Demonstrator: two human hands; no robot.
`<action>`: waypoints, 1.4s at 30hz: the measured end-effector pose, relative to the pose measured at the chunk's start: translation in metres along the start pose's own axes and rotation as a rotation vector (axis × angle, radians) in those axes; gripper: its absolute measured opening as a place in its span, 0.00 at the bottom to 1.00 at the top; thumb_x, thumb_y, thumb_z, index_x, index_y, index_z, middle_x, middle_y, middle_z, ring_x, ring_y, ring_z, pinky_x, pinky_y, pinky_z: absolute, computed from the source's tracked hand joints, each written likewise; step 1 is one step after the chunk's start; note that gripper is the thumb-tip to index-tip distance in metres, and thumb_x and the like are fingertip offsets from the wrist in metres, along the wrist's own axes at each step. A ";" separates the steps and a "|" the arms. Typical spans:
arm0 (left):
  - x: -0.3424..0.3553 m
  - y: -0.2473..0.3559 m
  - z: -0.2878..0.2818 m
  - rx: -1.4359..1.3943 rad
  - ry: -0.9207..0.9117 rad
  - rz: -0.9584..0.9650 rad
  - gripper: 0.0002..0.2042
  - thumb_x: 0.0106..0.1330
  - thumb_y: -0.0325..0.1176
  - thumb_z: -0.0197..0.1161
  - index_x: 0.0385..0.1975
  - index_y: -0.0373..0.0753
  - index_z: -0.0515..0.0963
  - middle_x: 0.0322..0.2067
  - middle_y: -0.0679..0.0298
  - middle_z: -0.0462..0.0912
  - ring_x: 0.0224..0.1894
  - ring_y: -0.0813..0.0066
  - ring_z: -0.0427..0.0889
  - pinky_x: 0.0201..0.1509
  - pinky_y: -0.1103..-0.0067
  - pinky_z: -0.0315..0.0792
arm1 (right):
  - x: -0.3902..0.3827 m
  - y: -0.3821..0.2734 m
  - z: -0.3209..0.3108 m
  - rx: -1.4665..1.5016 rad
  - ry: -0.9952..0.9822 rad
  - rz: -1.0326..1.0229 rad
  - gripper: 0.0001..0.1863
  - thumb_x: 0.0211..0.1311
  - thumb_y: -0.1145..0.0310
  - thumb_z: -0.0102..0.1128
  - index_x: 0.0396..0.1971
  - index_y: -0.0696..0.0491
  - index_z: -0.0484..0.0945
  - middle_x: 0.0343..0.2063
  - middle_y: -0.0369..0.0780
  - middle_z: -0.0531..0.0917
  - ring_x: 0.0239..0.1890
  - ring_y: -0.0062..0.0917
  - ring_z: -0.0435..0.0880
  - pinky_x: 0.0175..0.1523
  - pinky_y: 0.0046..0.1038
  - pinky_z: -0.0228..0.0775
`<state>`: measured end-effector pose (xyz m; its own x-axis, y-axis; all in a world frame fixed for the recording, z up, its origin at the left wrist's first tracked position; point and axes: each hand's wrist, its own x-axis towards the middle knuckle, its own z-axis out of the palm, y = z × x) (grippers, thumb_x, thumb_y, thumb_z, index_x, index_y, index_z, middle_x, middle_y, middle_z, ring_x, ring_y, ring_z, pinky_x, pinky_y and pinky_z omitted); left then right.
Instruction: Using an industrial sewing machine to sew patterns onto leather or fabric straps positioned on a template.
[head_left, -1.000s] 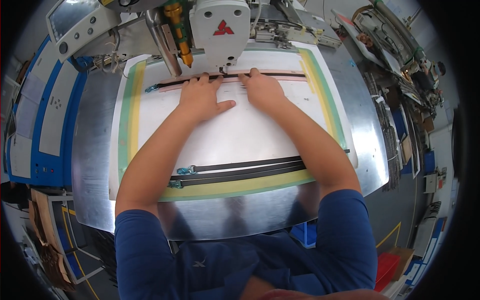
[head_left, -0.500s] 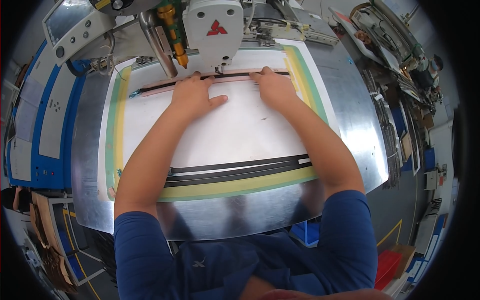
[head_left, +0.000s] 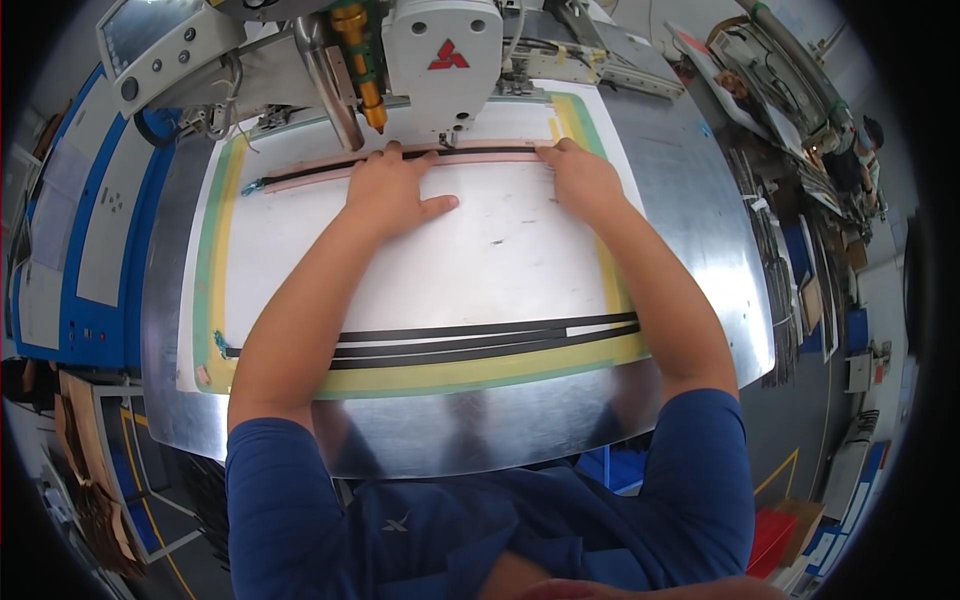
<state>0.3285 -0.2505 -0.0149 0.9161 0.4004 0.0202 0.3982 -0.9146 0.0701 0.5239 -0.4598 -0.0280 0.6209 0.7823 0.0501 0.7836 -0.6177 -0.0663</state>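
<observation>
A long black strip [head_left: 480,152] lies along a pink band [head_left: 310,178] at the far side of a white sheet [head_left: 480,270]. My left hand [head_left: 388,195] rests flat on the strip's middle, fingers spread and thumb stretched to the right. At the strip's right end, my right hand [head_left: 585,182] has bent fingers closed down on it; the fingertips are partly hidden. Above the strip, between my hands, hangs the white sewing machine head [head_left: 445,60]. Bluish threads [head_left: 253,187] stick out at the strip's left end.
More black strips [head_left: 450,345] lie along the sheet's near edge, over yellow and green tape [head_left: 480,378]. A metal table [head_left: 690,250] carries the sheet. Left of the head, a gold pointed tool [head_left: 372,100] and a metal tube [head_left: 330,90] hang down. A blue-and-white cabinet [head_left: 95,220] stands left.
The white sheet with its strips has shifted left beneath the machine head. My right hand has moved right along the black strip. My left hand stays in nearly the same place.
</observation>
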 end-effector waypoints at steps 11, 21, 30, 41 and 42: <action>0.001 0.000 0.010 -0.048 0.033 0.037 0.40 0.62 0.66 0.67 0.64 0.38 0.79 0.59 0.47 0.79 0.62 0.49 0.78 0.68 0.62 0.71 | 0.008 -0.030 0.003 -0.008 -0.013 -0.091 0.23 0.65 0.80 0.52 0.60 0.52 0.80 0.55 0.43 0.81 0.54 0.39 0.86 0.57 0.40 0.81; 0.005 -0.009 0.015 -0.101 0.006 0.019 0.42 0.60 0.70 0.66 0.66 0.43 0.79 0.62 0.47 0.76 0.66 0.50 0.75 0.70 0.59 0.66 | 0.012 -0.068 0.006 0.043 0.001 -0.129 0.23 0.64 0.79 0.53 0.58 0.52 0.81 0.54 0.44 0.81 0.53 0.40 0.86 0.55 0.40 0.81; -0.001 -0.002 0.011 -0.046 0.057 -0.006 0.41 0.58 0.69 0.68 0.65 0.46 0.80 0.59 0.46 0.77 0.65 0.48 0.75 0.69 0.60 0.68 | 0.015 -0.072 0.015 0.131 0.066 -0.224 0.19 0.64 0.78 0.54 0.54 0.55 0.81 0.51 0.45 0.82 0.49 0.41 0.88 0.52 0.40 0.82; -0.001 -0.007 0.014 -0.059 0.101 0.006 0.42 0.58 0.69 0.69 0.67 0.46 0.79 0.59 0.43 0.76 0.63 0.43 0.75 0.68 0.61 0.72 | 0.015 -0.088 0.022 0.165 0.022 -0.164 0.20 0.64 0.72 0.58 0.57 0.52 0.81 0.51 0.43 0.83 0.49 0.41 0.87 0.53 0.42 0.81; -0.001 -0.006 0.012 -0.059 0.057 -0.026 0.42 0.58 0.70 0.69 0.68 0.49 0.78 0.61 0.44 0.75 0.65 0.43 0.74 0.69 0.57 0.69 | 0.015 -0.088 0.024 0.168 0.043 -0.205 0.19 0.65 0.71 0.59 0.56 0.53 0.81 0.49 0.44 0.84 0.48 0.42 0.88 0.52 0.42 0.81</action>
<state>0.3260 -0.2459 -0.0274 0.9009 0.4277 0.0742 0.4165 -0.8998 0.1299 0.4632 -0.3917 -0.0455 0.4525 0.8834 0.1218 0.8810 -0.4217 -0.2143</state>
